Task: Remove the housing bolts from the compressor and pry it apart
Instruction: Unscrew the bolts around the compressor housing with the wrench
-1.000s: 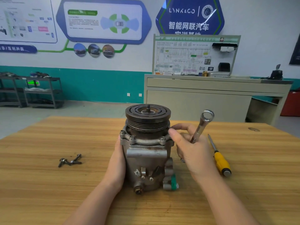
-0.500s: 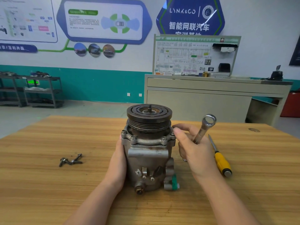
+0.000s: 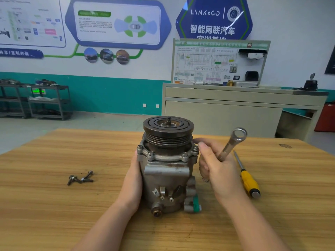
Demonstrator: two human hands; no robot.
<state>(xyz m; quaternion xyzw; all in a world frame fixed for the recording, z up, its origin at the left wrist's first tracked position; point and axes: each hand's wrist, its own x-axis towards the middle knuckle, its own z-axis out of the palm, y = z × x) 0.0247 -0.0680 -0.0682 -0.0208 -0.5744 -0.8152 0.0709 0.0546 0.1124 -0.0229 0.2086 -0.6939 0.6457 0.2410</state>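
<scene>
Standing upright mid-bench point(image 3: 54, 214), one compressor point(image 3: 167, 171) is steadied by the left hand point(image 3: 133, 180) flat against it; right hand point(image 3: 220, 169) grips one wrench point(image 3: 232, 144), fingertips at a flange bolt point(image 3: 195, 149). Three loose bolts point(image 3: 80, 178) lie left, one screwdriver point(image 3: 247, 178) right.

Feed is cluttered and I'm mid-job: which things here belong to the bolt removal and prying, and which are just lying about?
In the job:
compressor, steadied by the left hand
ring spanner, gripped in the right hand
removed bolts
yellow-handled screwdriver, likely for prying

Lying about:
wiring-diagram board
beige cabinet
shelving racks
wall posters
</scene>
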